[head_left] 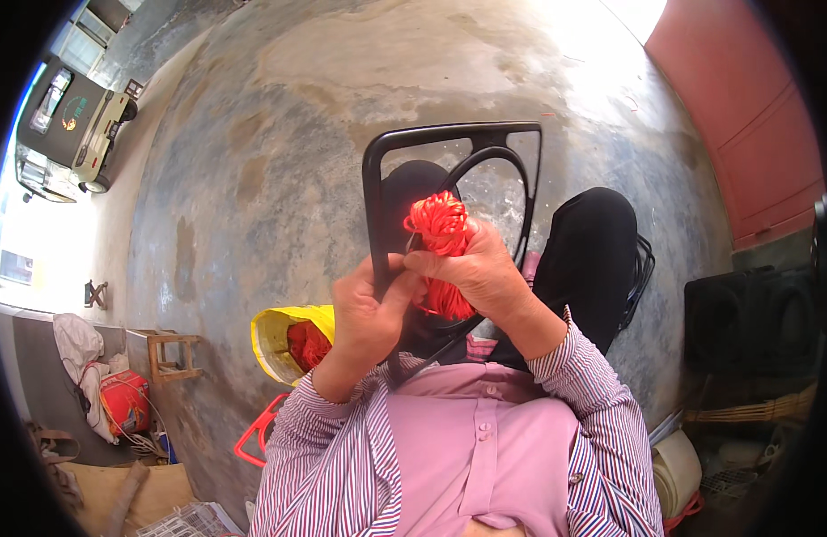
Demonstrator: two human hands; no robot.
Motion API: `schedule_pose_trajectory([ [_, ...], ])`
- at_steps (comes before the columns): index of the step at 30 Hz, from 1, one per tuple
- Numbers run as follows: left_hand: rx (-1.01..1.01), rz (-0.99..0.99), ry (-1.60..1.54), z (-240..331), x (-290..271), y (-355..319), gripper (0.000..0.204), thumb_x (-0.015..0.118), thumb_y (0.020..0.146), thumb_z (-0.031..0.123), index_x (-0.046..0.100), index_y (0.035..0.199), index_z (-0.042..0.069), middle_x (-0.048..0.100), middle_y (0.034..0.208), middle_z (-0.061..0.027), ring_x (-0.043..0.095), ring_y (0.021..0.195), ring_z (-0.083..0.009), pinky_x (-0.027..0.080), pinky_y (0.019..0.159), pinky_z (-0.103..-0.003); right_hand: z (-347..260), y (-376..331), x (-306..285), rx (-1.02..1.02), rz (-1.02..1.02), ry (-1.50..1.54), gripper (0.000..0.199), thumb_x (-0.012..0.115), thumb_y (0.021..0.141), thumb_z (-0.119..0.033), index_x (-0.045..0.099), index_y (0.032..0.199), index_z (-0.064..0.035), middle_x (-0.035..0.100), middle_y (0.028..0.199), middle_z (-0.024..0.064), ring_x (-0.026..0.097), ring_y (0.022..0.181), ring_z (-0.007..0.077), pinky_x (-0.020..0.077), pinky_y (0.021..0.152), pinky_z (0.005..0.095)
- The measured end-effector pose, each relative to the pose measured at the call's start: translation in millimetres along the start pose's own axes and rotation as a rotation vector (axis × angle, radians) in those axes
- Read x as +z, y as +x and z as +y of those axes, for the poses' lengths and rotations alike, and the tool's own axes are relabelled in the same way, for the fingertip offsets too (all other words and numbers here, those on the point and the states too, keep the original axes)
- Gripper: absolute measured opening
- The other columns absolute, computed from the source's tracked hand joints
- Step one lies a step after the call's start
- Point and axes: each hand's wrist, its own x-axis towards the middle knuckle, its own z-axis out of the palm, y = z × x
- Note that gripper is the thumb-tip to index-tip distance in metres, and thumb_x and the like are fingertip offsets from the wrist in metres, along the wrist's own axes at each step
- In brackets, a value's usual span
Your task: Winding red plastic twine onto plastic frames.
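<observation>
A hank of shiny red cord (438, 220) is in my right hand (478, 268), whose fingers close around its middle while the lower strands hang below. My left hand (368, 311) closes around the left bar of a black frame (374, 192), its thumb near my right thumb. The frame rests over my lap and has a curved inner bar on its right side. At the thumbs, whether a cord end is pinched is too small to make out.
A yellow bag (272, 345) with more red cord (308, 345) stands by my left arm. Beyond it are a small wooden stool (167, 354) and a red bag (125, 404). A vehicle (73, 125) is parked far left; black crates (744, 313) stand at right.
</observation>
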Motion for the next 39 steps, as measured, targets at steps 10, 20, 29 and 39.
schedule_pose_trajectory([
  [10, 0.056, 0.052, 0.117, 13.0, -24.6, 7.0, 0.009, 0.064, 0.092, 0.006, 0.065, 0.093, -0.003, 0.066, 0.071, -0.0043, 0.061, 0.064, -0.0104, 0.05, 0.066, -0.025, -24.6, -20.4, -11.1, -0.039, 0.089, 0.347, 0.056, 0.053, 0.09, -0.005, 0.036, 0.143, 0.0011, 0.056, 0.117, 0.0092, 0.057, 0.109, 0.0181, 0.0447, 0.097, 0.0353],
  [20, 0.42, 0.043, 0.491, 28.6, -5.8, 15.5, 0.015, 0.07, 0.076, 0.002, 0.069, 0.091, -0.002, 0.042, 0.145, -0.0185, 0.055, 0.11, -0.026, 0.048, 0.089, -0.037, -53.9, -13.9, -5.7, -0.107, 0.04, -0.413, 0.046, 0.068, 0.089, -0.009, 0.046, 0.128, 0.0021, 0.068, 0.093, 0.0072, 0.062, 0.085, 0.0094, 0.0499, 0.076, 0.0245],
  [29, 0.129, -0.1, -0.379, 17.9, -7.9, 19.6, 0.037, 0.069, 0.086, 0.002, 0.063, 0.123, 0.0, 0.036, 0.153, -0.0118, 0.046, 0.132, -0.0237, 0.038, 0.109, -0.037, -31.2, -11.8, -45.5, -0.095, 0.075, 0.183, 0.024, 0.061, 0.09, -0.017, 0.065, 0.102, 0.0029, 0.067, 0.1, 0.0066, 0.062, 0.091, 0.0114, 0.0513, 0.075, 0.0274],
  [39, 0.342, -0.242, 0.211, 19.8, -12.9, 21.3, 0.018, 0.074, 0.081, 0.007, 0.073, 0.098, 0.003, 0.031, 0.155, -0.0137, 0.033, 0.14, -0.0227, 0.031, 0.11, -0.034, -7.0, 11.7, -28.8, 0.222, -0.152, 0.705, 0.029, 0.064, 0.092, -0.021, 0.06, 0.113, -0.0019, 0.066, 0.106, 0.0082, 0.067, 0.092, 0.0184, 0.0547, 0.084, 0.0325],
])
